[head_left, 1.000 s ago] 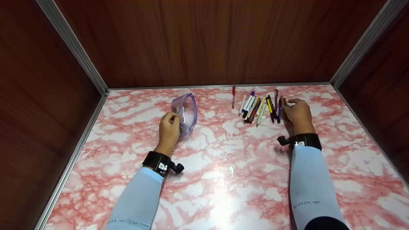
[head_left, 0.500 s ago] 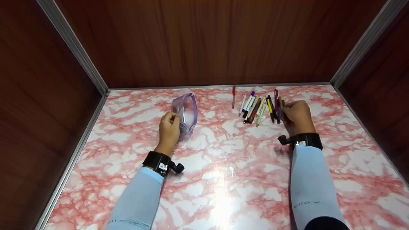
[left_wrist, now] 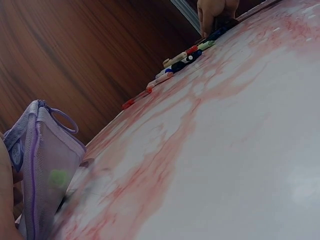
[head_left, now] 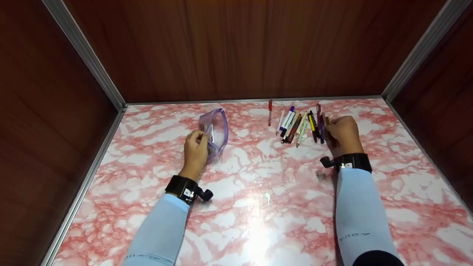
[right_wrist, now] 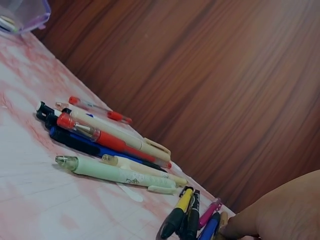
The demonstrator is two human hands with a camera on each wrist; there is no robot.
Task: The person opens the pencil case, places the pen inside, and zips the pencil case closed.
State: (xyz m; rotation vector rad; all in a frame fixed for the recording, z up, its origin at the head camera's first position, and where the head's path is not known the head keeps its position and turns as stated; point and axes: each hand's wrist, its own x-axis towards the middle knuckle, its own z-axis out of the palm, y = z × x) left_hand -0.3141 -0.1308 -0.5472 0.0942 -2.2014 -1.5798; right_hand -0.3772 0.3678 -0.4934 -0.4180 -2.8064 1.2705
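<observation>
Just now before us, the right hand (head_left: 343, 133) has curled in to pinch a brown pen (head_left: 324, 119) beside the scattered pens (head_left: 293, 127), apparently securing it, while the left hand (head_left: 196, 149) grips an open purple pouch (head_left: 204, 121) well apart on the marbled table (head_left: 251, 168).

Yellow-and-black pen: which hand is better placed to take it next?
Right, I'd judge. The right hand pinches a brown pen just a few pens along from the yellow-and-black pen. The left hand is much farther off, gripping the purple pouch.
</observation>
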